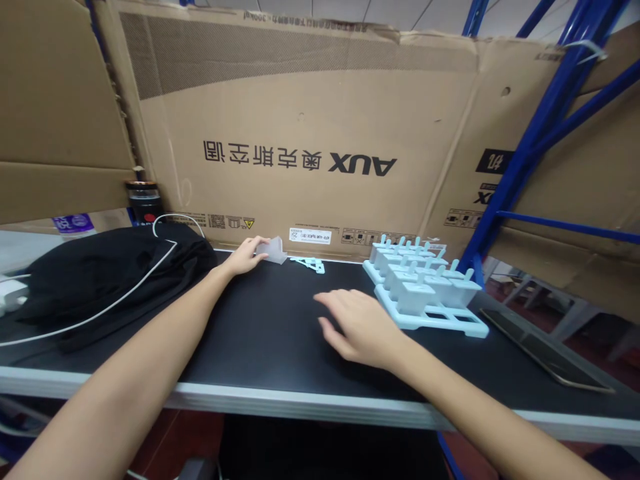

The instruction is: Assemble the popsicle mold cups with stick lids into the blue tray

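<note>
At the back of the black table, my left hand [245,256] grips a translucent popsicle mold cup [274,250] between thumb and fingers. Just right of that cup lie light-blue popsicle stick lids [313,265], flat on the tabletop. My right hand [356,327] hovers over the middle of the table with thumb and fingers apart, holding nothing. To its right stand two light-blue popsicle mold racks [435,323], one behind the other. Several pale mold cups [416,297] with blue stick handles sit upright in them, and the front rack has some bare slots near its front edge.
A dark phone or tablet [545,353] lies by the right edge. Black cloth [115,280] with a white cable [125,297] across it covers the left side, near a dark jar [144,202]. Cardboard [300,100] walls the back, and a blue metal frame [525,147] rises at right.
</note>
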Motion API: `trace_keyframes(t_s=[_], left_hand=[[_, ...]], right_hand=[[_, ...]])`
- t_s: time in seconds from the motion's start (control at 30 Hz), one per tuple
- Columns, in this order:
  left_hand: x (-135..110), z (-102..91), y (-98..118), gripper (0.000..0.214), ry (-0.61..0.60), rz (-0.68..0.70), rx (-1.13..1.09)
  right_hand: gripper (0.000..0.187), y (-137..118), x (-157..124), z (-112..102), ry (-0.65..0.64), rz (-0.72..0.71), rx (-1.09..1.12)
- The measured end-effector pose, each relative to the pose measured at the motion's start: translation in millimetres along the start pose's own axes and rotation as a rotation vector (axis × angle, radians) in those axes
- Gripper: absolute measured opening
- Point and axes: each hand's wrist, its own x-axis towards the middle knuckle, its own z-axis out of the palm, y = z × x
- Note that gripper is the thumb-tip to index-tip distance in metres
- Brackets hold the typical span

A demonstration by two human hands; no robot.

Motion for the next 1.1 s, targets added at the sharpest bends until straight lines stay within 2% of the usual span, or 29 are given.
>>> trace_keyframes(t_s=[0.07,0.17,0.27,0.33,0.4,0.5,0.67,0.87,1.0,1.1], left_hand=[[4.0,4.9,1.5,0.042,-0.021,0.026,0.012],[6.3,13.0,0.2,0.039,-0.042,0.040,0.050],[5.3,17.7,-2.6,0.040,-0.038,0.027,0.109],[4.3,18.1,-3.0,0.043,-0.030,0.022,0.150],[4.4,17.1,-1.2,0.045,-0.018,0.039,0.183],[7.3,15.5,5.0,0.048,-0.041,0.122,0.221],[17.4,20.3,10.8,0.053,-0.120,0.187,0.248],[23.1,30.4,4.9,0.043,-0.093,0.215,0.207],[21.2,30.7,5.3,0.042,-0.075,0.207,0.196],[20.5,30.5,6.1,0.043,-0.079,0.204,0.184]], right_hand=[[0.036,18.3,-31.1,-20.6,0.134,0.137,-0.060],[0.032,63.3,-76.6,-37.5,0.259,0.472,-0.158],[0.029,102.3,-110.1,-37.5,0.374,0.685,-0.100],[0.031,115.9,-120.6,-31.4,0.420,0.778,-0.027],[0.036,120.9,-122.0,-24.3,0.417,0.846,0.035],[0.035,119.7,-114.1,-17.7,0.334,0.881,0.087],[0.029,107.0,-98.7,-14.2,0.273,0.879,0.010],[0.062,93.7,-83.3,-5.1,0.062,0.951,-0.160],[0.065,96.3,-74.7,-6.4,-0.037,1.015,-0.238],[0.065,98.4,-71.1,-6.2,-0.054,1.035,-0.280]])
